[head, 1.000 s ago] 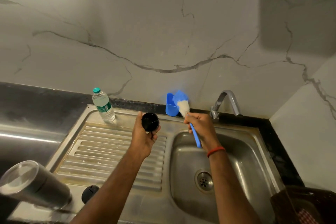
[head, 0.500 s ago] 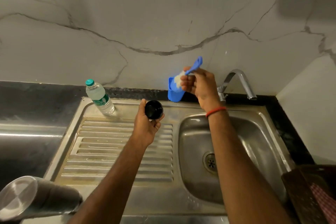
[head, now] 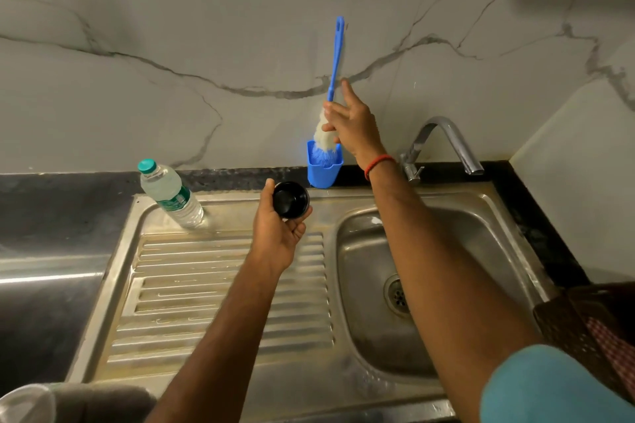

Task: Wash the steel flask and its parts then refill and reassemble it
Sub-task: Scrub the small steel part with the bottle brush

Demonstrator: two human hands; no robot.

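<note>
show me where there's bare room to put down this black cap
The ribbed steel drainboard is bare between the clear plastic water bottle at its back left and the steel sink basin on its right. The basin floor is bare too. Crowded: the back rim, with the blue brush holder, right hand and curved tap.

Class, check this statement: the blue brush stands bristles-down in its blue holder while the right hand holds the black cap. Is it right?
Not quite: the left hand holds the black cap, as the head view shows. The blue brush does stand bristles-down in its blue holder.
</note>
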